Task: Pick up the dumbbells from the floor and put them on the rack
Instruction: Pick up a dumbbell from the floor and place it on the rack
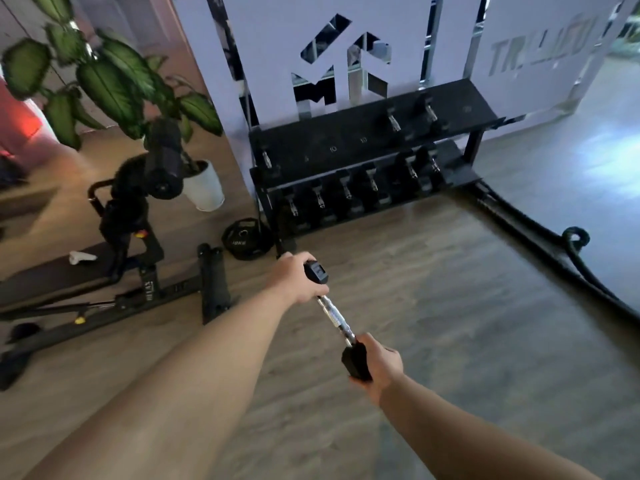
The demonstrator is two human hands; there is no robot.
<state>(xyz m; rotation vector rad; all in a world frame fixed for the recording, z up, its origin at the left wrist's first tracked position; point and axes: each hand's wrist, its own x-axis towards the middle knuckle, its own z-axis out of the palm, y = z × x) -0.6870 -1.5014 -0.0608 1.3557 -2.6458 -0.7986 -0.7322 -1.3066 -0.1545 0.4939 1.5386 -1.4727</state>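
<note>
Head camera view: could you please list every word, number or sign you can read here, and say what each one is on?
"10", twice: top shelf of the rack; a third mark beside them is unreadable.
"10KG", blurred: weight plate on the floor.
"TR...", rest unreadable: wall panel.
Cut-out logo: partition behind the rack.
Label on the dumbbell end: too blurred.
Vertical lettering on the bench frame: too blurred.

both hands carry one dumbbell above the wooden floor: the left hand grips its far black head, the right hand its near one (chrome handle bare between them). ahead stands the black rack, its lower shelf full of dumbbells.
</note>
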